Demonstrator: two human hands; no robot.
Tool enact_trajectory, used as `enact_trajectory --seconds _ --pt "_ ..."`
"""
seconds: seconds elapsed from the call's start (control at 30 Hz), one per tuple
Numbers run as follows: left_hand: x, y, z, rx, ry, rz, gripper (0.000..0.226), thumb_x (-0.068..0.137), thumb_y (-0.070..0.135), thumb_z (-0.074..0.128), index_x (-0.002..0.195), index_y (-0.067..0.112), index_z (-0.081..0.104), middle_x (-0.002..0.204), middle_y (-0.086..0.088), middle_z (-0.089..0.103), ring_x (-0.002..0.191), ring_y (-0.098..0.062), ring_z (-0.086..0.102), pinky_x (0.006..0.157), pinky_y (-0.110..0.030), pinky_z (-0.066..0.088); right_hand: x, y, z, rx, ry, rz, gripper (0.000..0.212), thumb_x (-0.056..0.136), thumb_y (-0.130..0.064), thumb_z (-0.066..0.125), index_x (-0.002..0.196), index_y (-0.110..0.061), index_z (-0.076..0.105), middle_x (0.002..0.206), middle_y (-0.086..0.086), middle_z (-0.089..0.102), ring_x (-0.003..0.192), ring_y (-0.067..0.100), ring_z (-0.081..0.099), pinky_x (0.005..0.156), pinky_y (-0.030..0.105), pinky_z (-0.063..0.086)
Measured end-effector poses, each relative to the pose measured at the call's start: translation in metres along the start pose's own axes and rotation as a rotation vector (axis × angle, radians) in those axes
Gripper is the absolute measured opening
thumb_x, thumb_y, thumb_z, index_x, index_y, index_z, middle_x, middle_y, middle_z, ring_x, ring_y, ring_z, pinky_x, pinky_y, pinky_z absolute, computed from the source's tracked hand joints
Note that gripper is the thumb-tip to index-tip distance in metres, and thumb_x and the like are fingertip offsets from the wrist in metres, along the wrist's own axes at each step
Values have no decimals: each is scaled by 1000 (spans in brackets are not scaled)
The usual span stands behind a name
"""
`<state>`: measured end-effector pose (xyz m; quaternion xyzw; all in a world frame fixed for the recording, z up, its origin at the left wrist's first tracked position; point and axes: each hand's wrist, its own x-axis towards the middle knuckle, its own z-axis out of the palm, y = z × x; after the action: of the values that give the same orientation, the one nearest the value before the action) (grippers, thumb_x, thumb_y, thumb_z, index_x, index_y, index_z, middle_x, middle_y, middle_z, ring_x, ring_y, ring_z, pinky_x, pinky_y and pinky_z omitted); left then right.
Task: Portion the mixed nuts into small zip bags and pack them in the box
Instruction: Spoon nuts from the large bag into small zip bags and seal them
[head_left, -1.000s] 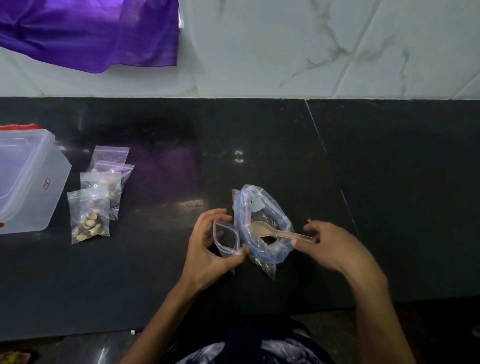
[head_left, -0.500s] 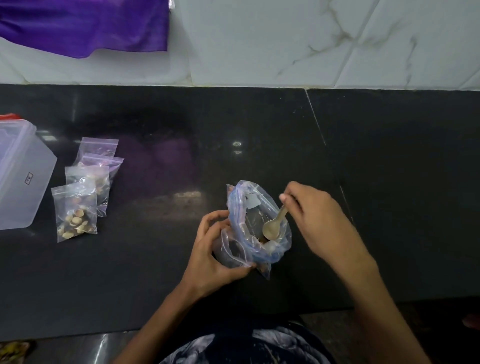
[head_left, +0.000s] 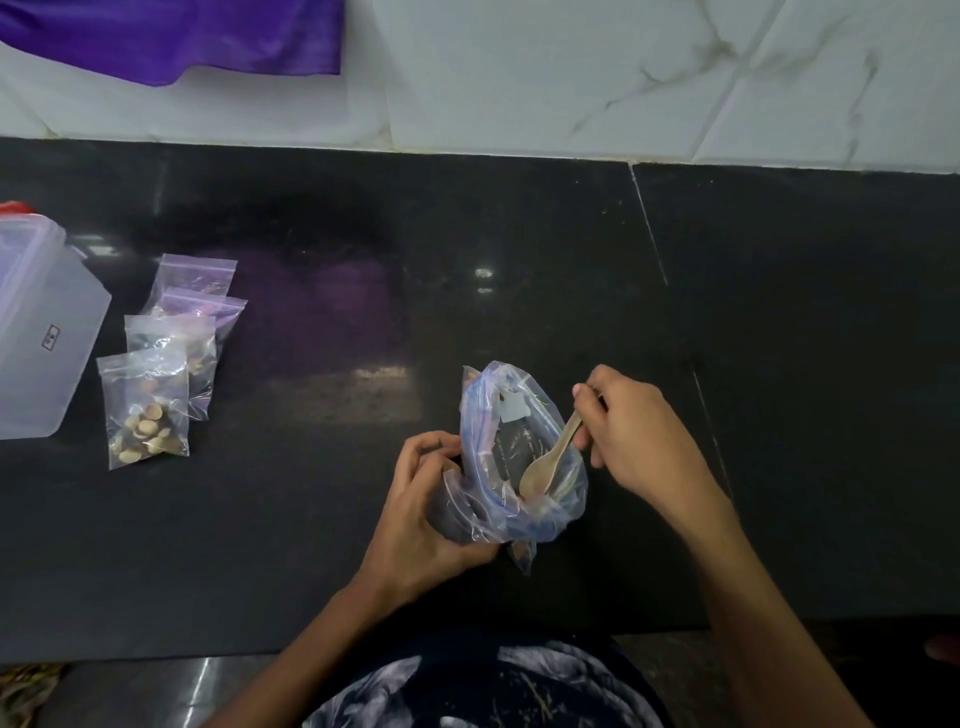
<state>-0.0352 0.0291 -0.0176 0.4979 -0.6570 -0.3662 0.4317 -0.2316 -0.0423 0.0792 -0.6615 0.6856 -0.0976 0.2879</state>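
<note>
We see dark stone, pale plastic and one splash of purple.

The counter (head_left: 311, 519) is black and finely speckled; the wall tiles (head_left: 571, 73) are white with grey veins. We note a purple cloth (head_left: 171, 36), a frosted box (head_left: 47, 353) with a red edge, clear small bags (head_left: 145, 405) of tan and brown nuts, a blue-tinted large bag (head_left: 519, 467) and a beige spoon (head_left: 545, 467).

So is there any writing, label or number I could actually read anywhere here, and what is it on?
Nothing can be read.
Small black-framed sticker on the translucent plastic box: marks inside, too small to read.
White tag on the big blue-tinted clear plastic bag of nuts: looks blank.
Faint printing inside that bag, near the wooden spoon: blurred.
Small clear zip bags of nuts: no text visible.
</note>
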Motion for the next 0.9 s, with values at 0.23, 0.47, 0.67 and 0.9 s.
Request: enact_trajectory --seconds 0.23,0.47,0.67,0.9 --pt "-2 -2 1 35 -12 -16 64 56 41 84 105 9 61 124 -3 45 121 -4 43 97 -14 41 -7 9 24 319 156 144 25 99 -25 40 78 -16 50 61 1 64 38 4 53 43 12 41" --pt "1 2 0 11 22 0 60 56 39 84 106 18 58 122 -5 47 119 -2 44 96 -12 40 -16 3 34 386 355 34 25 100 -27 39 81 -14 49 62 1 61 45 9 54 45 27 46" --pt "2 5 0 20 50 2 64 56 37 84 110 12 60 120 -6 48 118 -3 45 96 -12 39 -25 0 25 88 297 -92 24 99 -30 38 82 -16 46 60 2 60 49 14 56 46 33 47" --pt "4 5 -3 7 3 -33 61 55 38 82 106 11 63 121 -3 45 120 -1 41 97 -10 38 -21 8 48 396 290 193 25 100 -25 39 80 -15 51 60 0 63 42 8 58 48 24 49"
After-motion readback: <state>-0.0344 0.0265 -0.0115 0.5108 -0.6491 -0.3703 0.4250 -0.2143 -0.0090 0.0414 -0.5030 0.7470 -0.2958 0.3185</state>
